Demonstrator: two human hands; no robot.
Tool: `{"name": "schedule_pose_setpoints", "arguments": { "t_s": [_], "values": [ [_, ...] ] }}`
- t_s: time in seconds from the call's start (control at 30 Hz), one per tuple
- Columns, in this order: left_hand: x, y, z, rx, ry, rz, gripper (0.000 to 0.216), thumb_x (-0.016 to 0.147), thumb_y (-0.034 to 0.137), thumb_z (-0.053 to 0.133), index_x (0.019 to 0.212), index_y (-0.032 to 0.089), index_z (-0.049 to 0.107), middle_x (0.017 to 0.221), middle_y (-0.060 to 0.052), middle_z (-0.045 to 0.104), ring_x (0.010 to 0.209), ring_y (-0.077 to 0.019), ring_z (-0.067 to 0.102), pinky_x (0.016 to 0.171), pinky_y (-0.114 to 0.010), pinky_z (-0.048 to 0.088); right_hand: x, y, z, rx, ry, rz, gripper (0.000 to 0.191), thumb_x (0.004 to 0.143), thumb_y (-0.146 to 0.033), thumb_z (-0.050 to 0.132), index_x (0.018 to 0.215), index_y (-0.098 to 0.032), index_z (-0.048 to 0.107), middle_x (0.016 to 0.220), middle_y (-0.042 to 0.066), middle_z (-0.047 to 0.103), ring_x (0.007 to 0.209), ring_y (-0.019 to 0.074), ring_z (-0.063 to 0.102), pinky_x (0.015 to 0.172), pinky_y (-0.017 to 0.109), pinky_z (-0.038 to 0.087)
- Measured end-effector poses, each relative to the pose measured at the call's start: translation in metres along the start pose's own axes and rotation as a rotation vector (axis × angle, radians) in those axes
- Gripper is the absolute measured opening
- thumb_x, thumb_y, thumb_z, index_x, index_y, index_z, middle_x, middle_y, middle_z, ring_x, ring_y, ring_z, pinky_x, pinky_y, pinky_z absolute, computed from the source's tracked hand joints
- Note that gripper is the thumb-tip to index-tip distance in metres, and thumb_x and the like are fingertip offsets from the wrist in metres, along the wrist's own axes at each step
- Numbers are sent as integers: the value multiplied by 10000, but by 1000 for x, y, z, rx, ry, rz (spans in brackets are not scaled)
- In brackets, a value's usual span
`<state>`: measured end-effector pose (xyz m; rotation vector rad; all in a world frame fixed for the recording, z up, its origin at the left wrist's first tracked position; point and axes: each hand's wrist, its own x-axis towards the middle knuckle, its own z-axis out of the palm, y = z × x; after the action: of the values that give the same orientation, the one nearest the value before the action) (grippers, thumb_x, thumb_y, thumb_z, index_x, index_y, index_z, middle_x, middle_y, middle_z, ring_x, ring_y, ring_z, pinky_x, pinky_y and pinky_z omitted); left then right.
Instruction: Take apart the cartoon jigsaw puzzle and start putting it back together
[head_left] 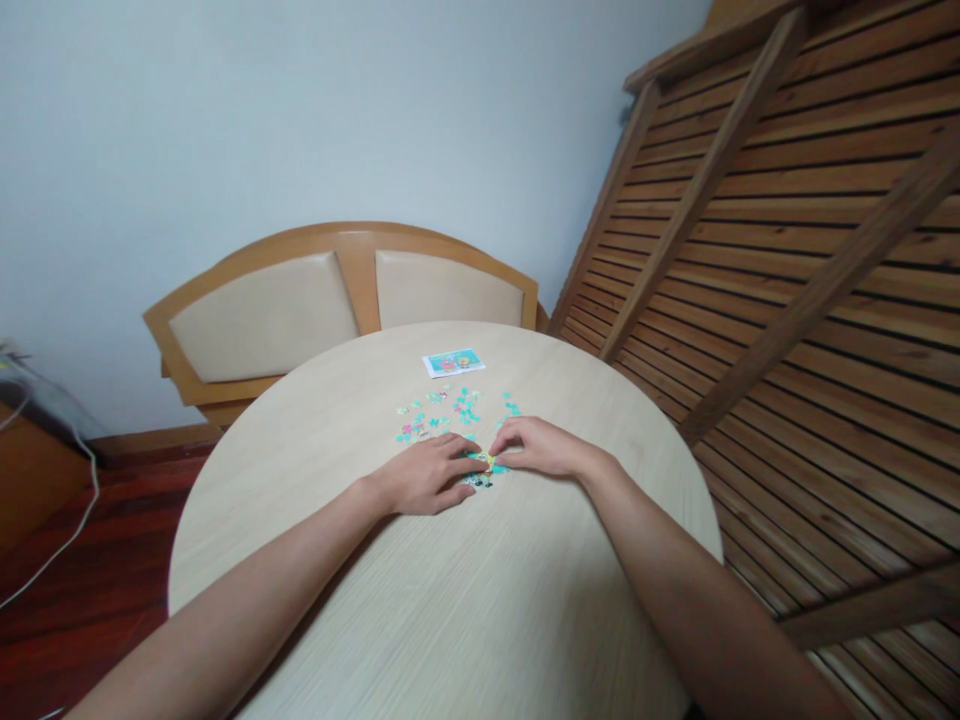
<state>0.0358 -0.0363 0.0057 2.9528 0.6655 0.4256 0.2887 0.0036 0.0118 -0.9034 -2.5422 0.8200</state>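
A partly joined jigsaw puzzle lies flat on the table, in teal, yellow and white. My left hand rests over its left side, fingers stretched out and apart, partly hiding it. At its right edge, my right hand has thumb and forefinger pinched together at a yellow puzzle piece. Just beyond the hands, loose puzzle pieces in teal, pink and white are scattered. Farther back lies a picture card with a teal scene and cartoon figures.
The round pale wooden table carries everything. Behind it stands a headboard with cream panels against the wall. A slatted wooden frame leans on the right. A white cable hangs at the left above a dark red floor.
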Motion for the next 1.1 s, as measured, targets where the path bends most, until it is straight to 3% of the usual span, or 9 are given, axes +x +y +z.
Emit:
{"name": "schedule_pose_setpoints", "arguments": {
  "t_s": [0.17, 0.3, 0.37, 0.9, 1.1],
  "values": [
    [0, 1, 2, 20, -13, 10, 387, 983, 344, 484, 1340, 210, 550, 1360, -119, 582, 1233, -283, 530, 1077, -453, 424, -4, 10, -4, 12, 34, 56, 199, 842, -265, 645, 965, -174, 773, 943, 57, 755, 872, 193, 667, 804, 290, 494],
    [1, 2, 3, 14, -5, 6, 383, 989, 361, 474, 1324, 197, 562, 1365, -117, 588, 1231, -284, 523, 1079, -448, 412, -10, 37, -12, -91, 302, 218, 253, 816, -218, 661, 1044, -146, 742, 1019, 93, 739, 843, 192, 653, 803, 309, 500],
    [1, 3, 3, 6, -2, 17, 422, 997, 397, 464, 1365, 203, 536, 1372, -120, 581, 1234, -286, 520, 1078, -450, 405, -13, 50, -14, -130, 367, 253, 272, 818, -234, 673, 1070, -151, 735, 1075, 107, 723, 881, 197, 653, 829, 318, 504],
    [7, 19, 3, -90, -9, 76, 530, 966, 482, 522, 1415, 203, 495, 1403, -127, 553, 1265, -308, 484, 1103, -458, 366, -10, 72, -14, -185, 414, 227, 235, 877, -265, 629, 1039, -161, 765, 1061, 120, 732, 976, 228, 662, 918, 352, 489],
    [4, 11, -1, -104, 35, 31, 408, 973, 426, 517, 1305, 198, 579, 1306, -131, 600, 1215, -277, 535, 1078, -431, 404, -1, 73, -10, -213, 456, 317, 218, 807, -329, 695, 942, -184, 786, 1011, 99, 733, 953, 225, 659, 894, 331, 483]
  ]
}}
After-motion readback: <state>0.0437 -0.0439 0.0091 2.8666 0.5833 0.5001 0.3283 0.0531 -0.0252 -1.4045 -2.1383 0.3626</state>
